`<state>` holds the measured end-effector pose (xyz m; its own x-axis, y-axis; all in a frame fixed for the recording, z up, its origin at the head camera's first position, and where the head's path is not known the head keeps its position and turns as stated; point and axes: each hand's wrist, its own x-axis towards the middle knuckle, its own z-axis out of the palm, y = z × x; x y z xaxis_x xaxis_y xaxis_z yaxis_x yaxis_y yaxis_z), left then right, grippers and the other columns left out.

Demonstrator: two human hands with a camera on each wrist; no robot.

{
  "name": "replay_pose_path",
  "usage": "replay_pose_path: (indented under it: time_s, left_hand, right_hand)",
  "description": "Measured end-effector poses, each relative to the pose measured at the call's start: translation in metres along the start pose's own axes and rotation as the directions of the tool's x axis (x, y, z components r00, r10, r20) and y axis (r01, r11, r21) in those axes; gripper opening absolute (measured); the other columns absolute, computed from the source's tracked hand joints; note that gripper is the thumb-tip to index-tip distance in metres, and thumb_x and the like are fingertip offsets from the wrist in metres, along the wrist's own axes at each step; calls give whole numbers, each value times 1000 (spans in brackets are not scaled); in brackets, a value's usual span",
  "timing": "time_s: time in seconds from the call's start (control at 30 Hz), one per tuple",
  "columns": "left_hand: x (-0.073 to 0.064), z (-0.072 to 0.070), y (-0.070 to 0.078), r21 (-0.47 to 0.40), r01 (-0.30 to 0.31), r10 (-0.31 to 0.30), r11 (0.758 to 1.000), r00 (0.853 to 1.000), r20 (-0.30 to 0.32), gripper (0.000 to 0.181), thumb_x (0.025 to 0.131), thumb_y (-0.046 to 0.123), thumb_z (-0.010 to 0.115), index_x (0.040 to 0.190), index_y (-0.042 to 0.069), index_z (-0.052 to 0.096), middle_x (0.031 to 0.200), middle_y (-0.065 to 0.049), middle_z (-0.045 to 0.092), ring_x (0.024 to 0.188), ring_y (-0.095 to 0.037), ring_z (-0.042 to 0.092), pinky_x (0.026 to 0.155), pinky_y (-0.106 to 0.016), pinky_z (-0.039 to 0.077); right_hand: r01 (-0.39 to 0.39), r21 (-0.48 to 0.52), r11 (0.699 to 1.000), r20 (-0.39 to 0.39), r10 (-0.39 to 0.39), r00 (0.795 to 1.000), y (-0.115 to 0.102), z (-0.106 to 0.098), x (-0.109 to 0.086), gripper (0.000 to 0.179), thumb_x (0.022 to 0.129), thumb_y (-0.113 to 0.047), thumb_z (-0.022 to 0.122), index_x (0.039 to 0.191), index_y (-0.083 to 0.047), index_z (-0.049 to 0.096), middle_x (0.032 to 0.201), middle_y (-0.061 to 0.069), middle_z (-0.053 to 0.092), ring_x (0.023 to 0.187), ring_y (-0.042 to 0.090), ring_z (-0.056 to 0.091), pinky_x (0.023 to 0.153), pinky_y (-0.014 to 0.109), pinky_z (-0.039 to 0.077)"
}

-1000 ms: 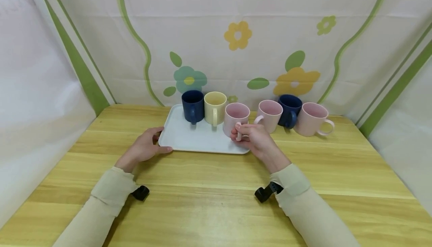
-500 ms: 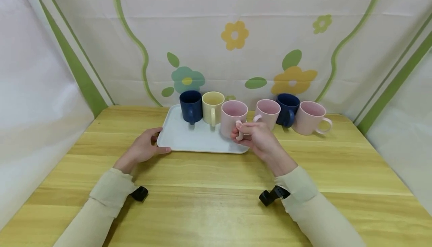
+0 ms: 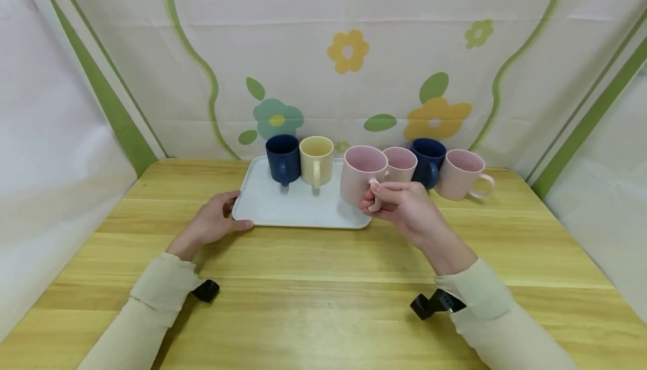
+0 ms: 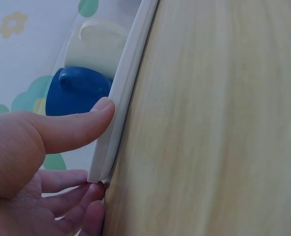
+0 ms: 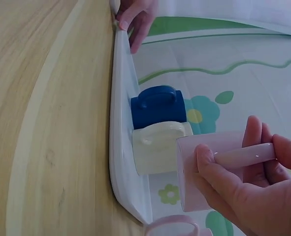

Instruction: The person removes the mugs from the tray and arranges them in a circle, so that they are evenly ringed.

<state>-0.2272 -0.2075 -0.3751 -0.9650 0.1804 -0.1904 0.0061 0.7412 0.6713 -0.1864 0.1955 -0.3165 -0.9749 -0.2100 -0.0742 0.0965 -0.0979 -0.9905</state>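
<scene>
My right hand point(image 3: 404, 210) pinches the handle of a pink mug point(image 3: 358, 176), held upright above the right end of the white tray point(image 3: 298, 207). In the right wrist view, a gap shows between this mug's base and the tray. My left hand point(image 3: 209, 218) grips the tray's near left corner, thumb along the front rim and fingers at the left side point(image 4: 69, 196). On the tray stand a dark blue mug point(image 3: 283, 159) and, close beside it, a pale yellow mug point(image 3: 316, 162). Their handles face me.
Right of the tray, a second pink mug point(image 3: 401, 162), partly hidden by the held one, a dark blue mug point(image 3: 427, 159) and another pink mug point(image 3: 457, 176) stand on the wooden table point(image 3: 313, 291). A flowered curtain point(image 3: 283, 50) hangs behind.
The pink mug in my right hand has risen off the tray and moved right, towards the other mugs. My left hand has stayed at the tray's corner.
</scene>
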Motion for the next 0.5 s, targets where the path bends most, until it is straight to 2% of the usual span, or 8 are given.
replay_pose_path:
  time_s: [0.27,0.5]
  left_hand:
    - [0,-1,-1,11,2,-2,1000,1000,-1,99,96,35,81,166,-5,24,156,-35,43,135,-48,48,112,-61,44]
    - [0,-1,0,-2,-14,14,1000,1000,1,99,95,34,82,165,-6,25,156,-35,43,135,-48,50,111,-60,45]
  right_hand:
    - [48,-8,999,38,-48,998,-6,-13,-19,27,108,-17,63,88,-5,77,93,6,76,97,22,79,96,38,63]
    - [82,5,997,76,-82,994,-7,-32,-38,28,109,-12,60,88,-4,77,94,6,77,101,24,80,95,36,63]
